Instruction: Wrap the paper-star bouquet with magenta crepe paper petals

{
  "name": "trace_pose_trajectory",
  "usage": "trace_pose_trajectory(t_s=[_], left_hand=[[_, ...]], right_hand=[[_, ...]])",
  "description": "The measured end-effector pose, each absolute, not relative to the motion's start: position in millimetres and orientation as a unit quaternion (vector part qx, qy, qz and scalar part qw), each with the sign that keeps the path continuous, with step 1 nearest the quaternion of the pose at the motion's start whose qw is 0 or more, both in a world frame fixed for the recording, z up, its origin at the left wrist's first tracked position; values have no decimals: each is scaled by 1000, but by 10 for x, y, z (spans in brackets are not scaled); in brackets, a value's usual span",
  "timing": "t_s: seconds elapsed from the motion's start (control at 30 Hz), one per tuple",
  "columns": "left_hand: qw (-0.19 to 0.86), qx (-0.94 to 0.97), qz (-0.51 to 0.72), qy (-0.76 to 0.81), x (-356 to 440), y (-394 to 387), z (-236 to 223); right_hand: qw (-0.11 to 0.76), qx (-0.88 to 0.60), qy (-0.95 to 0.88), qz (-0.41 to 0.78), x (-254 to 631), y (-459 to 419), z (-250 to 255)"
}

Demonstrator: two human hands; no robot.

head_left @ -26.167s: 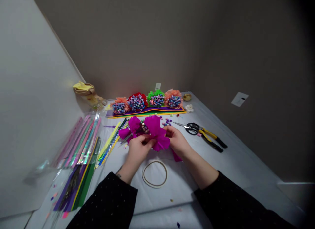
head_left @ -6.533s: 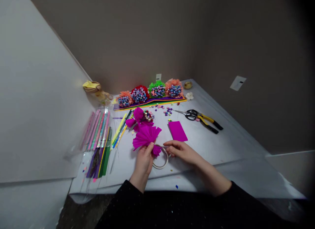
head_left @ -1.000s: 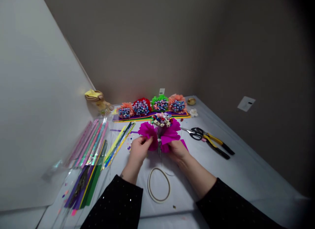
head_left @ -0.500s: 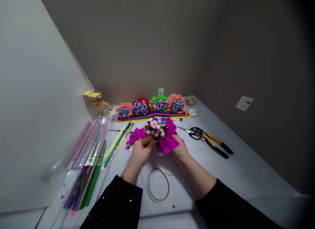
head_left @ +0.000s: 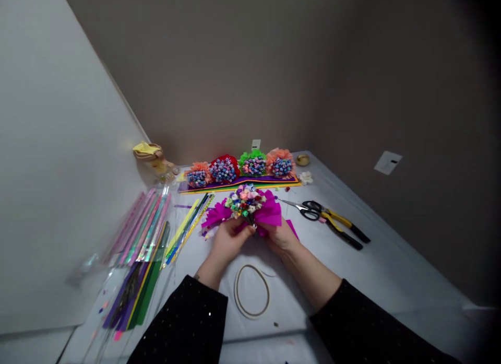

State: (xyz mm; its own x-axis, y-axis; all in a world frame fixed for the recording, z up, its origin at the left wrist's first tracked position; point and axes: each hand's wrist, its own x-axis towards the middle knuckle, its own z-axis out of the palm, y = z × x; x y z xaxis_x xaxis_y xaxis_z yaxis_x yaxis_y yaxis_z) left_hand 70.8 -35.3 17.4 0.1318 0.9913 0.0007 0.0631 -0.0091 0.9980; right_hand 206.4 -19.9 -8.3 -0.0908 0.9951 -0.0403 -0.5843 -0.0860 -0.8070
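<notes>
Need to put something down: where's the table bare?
The table is bare between the pliers and right forearm. Crowded: the left, with packaged strips; the back, with four bouquets; the middle, with left hand, right hand, magenta paper.

Left hand (head_left: 229,242) grips bouquet (head_left: 246,199); right hand (head_left: 283,239) holds magenta paper (head_left: 270,210) beside it. Tape roll (head_left: 251,316), scissors (head_left: 300,207) on counter (head_left: 376,280).

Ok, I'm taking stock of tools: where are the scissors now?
In the head view, the scissors lie on the table, up and right of the right hand, handles next to the yellow-handled pliers.
</notes>
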Motion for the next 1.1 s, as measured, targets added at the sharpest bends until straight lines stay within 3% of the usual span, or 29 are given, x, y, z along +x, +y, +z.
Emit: trace_pose_trajectory(t_s=[0.3,0.43,0.57,1.1], left_hand=[[406,536,497,548,738,-356,175],[464,480,523,530,728,-336,106],[487,459,533,518,718,-310,94],[552,392,573,461,691,-268,36]], right_hand=[[572,-401,-413,584,2050,-268,-147],[565,-458,-502,467,2077,-282,-164],[559,-466,-536,427,2096,-286,-127],[588,-437,-519,440,2116,-268,-30]])
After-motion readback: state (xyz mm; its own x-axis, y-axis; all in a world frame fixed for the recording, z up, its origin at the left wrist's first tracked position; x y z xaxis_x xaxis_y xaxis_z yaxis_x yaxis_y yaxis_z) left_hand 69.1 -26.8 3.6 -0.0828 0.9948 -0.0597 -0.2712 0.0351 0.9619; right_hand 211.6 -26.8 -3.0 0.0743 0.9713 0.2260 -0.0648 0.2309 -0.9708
